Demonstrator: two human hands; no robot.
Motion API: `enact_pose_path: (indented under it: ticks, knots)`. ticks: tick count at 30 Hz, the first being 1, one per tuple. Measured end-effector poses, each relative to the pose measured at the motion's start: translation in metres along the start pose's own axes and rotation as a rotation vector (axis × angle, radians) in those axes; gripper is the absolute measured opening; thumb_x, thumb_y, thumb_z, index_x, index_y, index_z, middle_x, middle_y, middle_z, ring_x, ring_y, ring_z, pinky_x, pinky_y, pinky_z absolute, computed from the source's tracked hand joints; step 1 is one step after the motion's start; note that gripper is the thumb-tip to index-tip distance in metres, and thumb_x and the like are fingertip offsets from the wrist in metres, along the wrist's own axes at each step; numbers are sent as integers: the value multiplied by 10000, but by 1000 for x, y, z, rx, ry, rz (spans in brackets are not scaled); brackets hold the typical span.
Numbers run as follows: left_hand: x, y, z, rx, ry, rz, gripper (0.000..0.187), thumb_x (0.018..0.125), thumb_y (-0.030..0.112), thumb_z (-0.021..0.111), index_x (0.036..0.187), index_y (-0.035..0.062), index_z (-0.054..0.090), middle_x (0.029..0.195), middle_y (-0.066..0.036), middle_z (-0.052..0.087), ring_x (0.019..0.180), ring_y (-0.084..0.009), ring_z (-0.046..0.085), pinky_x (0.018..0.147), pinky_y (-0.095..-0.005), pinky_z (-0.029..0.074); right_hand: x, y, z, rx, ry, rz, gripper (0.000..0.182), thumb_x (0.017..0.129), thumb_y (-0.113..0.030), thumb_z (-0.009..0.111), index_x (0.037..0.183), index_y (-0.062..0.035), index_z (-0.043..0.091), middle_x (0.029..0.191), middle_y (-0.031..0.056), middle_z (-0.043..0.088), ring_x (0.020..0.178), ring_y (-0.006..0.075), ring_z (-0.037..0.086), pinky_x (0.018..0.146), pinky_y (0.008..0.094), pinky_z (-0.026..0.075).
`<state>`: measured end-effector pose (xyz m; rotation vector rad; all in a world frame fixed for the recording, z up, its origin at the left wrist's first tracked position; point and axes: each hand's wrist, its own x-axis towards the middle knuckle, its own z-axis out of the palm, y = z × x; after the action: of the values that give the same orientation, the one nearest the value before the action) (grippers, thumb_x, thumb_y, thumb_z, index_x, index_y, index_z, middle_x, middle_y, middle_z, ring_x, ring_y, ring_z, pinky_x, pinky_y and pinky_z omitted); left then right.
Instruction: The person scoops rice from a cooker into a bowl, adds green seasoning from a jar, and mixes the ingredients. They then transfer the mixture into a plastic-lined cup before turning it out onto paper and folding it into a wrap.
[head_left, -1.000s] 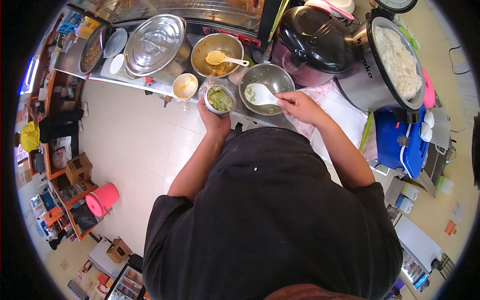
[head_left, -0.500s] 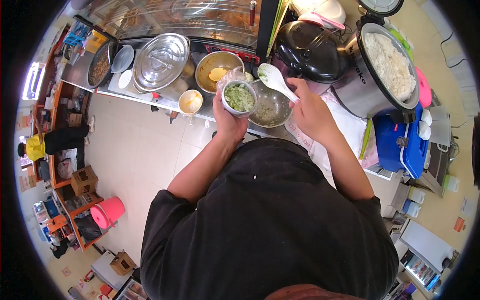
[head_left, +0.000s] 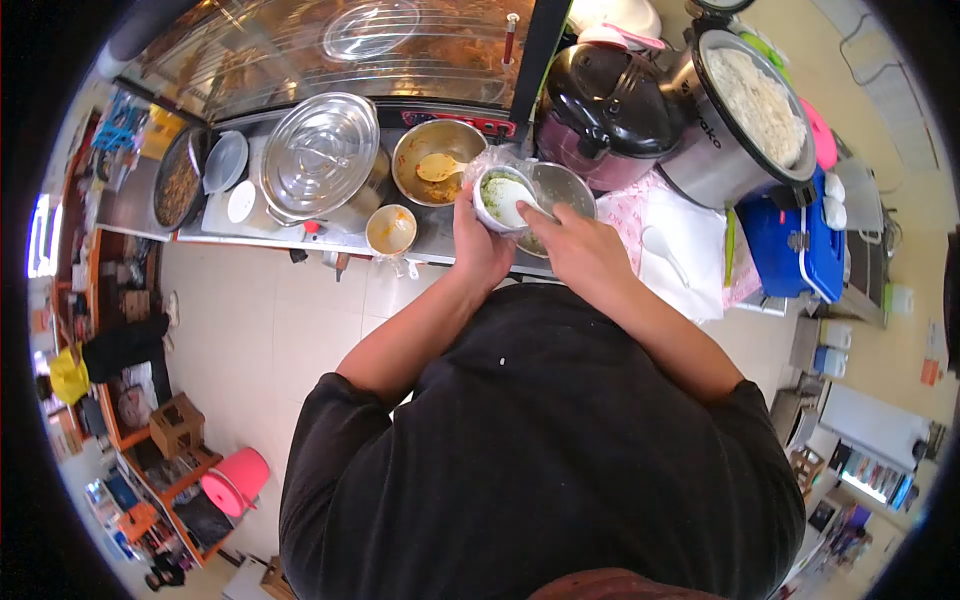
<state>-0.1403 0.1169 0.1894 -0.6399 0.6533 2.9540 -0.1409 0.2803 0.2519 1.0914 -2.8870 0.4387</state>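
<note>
My left hand (head_left: 483, 247) is wrapped round a small white bowl (head_left: 487, 212) lined with clear plastic film. Inside it is green-tinted rice (head_left: 497, 183), partly covered by a white rice paddle (head_left: 514, 203). The paddle's handle is closed in my right hand (head_left: 585, 248), and its blade lies down on the rice. Just behind and to the right of the bowl sits a steel mixing bowl (head_left: 577, 183) with green bits on its wall, partly hidden by my hands. A second steel bowl (head_left: 410, 143) holds orange-yellow residue and a yellowish spoon (head_left: 437, 167).
A smeared cup (head_left: 391, 231) stands at the counter's front edge, with a lidded steel pot (head_left: 320, 160) behind it. On the right are a dark rice cooker (head_left: 610, 110), a large cooker of white rice (head_left: 757, 105), a white spoon (head_left: 665, 257) on paper and a blue cooler (head_left: 795, 245).
My right hand has moved left, bringing the paddle from over the steel bowl down onto the rice in the small bowl. My head view has shifted slightly.
</note>
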Motion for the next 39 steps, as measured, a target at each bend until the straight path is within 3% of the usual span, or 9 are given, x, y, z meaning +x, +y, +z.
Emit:
enact_pose_path:
  ticks: [3, 6, 11, 16, 23, 27, 32, 35, 39]
  knots:
    - [10, 6, -11, 27, -40, -44, 519, 1049, 447, 264, 1299, 85, 538, 1265, -103, 620, 1202, -265, 581, 1056, -457, 436, 7, -4, 3, 127, -85, 74, 414, 966, -130, 543, 1376, -175, 571, 1018, 103, 650, 854, 330, 671, 698, 424, 552]
    - [12, 15, -16, 44, -75, -68, 528, 1056, 429, 238, 1318, 73, 527, 1299, -113, 605, 1220, -272, 569, 1069, -460, 422, 11, 5, 5, 490, 136, 36, 352, 1002, -146, 500, 1345, -130, 581, 1088, 122, 684, 929, 375, 668, 791, 432, 550]
    - [13, 16, -34, 63, -126, -50, 510, 1028, 420, 286, 1298, 73, 544, 1244, -111, 638, 1178, -270, 599, 1045, -442, 446, 19, -47, 24, 673, -13, 439, 322, 1041, -173, 431, 1323, -95, 566, 1067, 241, 670, 988, 436, 647, 869, 466, 491]
    - [10, 25, -34, 94, -124, -99, 516, 1016, 427, 288, 1260, 60, 557, 1202, -136, 646, 1147, -284, 610, 1019, -449, 456, 13, -20, 31, 842, -36, 381, 310, 1040, -173, 440, 1301, -94, 586, 1100, 229, 673, 1005, 433, 648, 881, 452, 499]
    - [17, 36, -53, 131, -222, -151, 530, 1018, 422, 270, 1275, 55, 552, 1255, -148, 623, 1193, -290, 584, 1040, -463, 445, 17, -52, 27, 522, -115, 362, 314, 1038, -189, 455, 1307, -131, 606, 1221, 176, 661, 1087, 349, 652, 913, 429, 501]
    - [5, 46, -42, 27, -193, -149, 517, 1027, 412, 272, 1294, 60, 541, 1267, -137, 622, 1196, -296, 583, 1052, -463, 437, 9, -25, 19, 578, 55, 66, 273, 1008, -182, 494, 1237, -164, 641, 1032, 207, 696, 904, 398, 685, 818, 486, 529]
    - [-4, 39, -42, 43, -169, -177, 515, 1033, 422, 287, 1335, 75, 519, 1297, -121, 608, 1216, -286, 572, 1059, -468, 429, 10, -59, 20, 264, -248, 288, 279, 1014, -188, 489, 1259, -146, 616, 1052, 217, 689, 952, 370, 686, 829, 464, 532]
    - [-3, 31, -48, 47, -120, -137, 538, 1039, 447, 279, 1365, 81, 501, 1330, -116, 588, 1250, -281, 550, 1078, -463, 414, 8, -9, 39, 572, -154, 64, 297, 1018, -192, 488, 1280, -100, 591, 1138, 206, 674, 1015, 348, 675, 877, 456, 523]
    - [1, 29, -57, 17, 22, -73, 523, 1042, 468, 334, 1362, 91, 505, 1343, -115, 580, 1244, -288, 562, 1075, -466, 431, 10, 53, 7, 631, -308, 445, 309, 1001, -194, 495, 1277, -82, 580, 1194, 216, 656, 1078, 360, 653, 930, 460, 507]
